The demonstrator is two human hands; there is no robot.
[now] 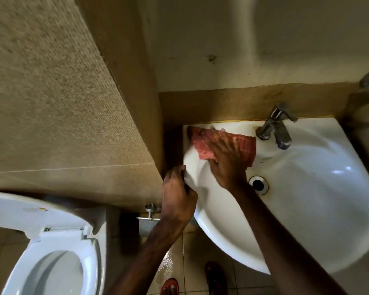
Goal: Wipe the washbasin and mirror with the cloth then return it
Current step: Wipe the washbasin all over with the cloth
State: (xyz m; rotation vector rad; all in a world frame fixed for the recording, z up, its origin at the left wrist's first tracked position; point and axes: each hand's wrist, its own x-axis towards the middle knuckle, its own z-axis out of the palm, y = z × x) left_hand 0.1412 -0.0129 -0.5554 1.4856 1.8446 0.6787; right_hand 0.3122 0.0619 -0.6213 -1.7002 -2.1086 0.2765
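My right forearm (pixel 285 237) fills the nearest part of the view, reaching across the white washbasin (pixel 320 205) to my right hand (pixel 226 162). That hand lies flat on the red checked cloth (pixel 243 143), fingers straight and spread, pressing it onto the basin's back left ledge. The cloth shows on both sides of my hand and beyond the fingertips, its far corner close to the basin's back left corner. It is blurred, so I cannot tell how it is folded.

Just right of the cloth stands the chrome tap (pixel 274 128), apart from my hand. The drain hole (pixel 258 184) sits just right of my wrist, down in the bowl.

My left hand (pixel 177 194) is below and left of the right one, its fingers curled over the basin's left rim, gripping it. Left of that hand rises a speckled tiled wall (pixel 51 103), and near the wrist a small metal fitting (pixel 150 213) sticks out from it. Further left is a toilet (pixel 51 271) with its lid (pixel 30 211) up. Between my forearms the floor tiles (pixel 192 248) shine wet, and a red sandal (pixel 169 286) shows on my foot
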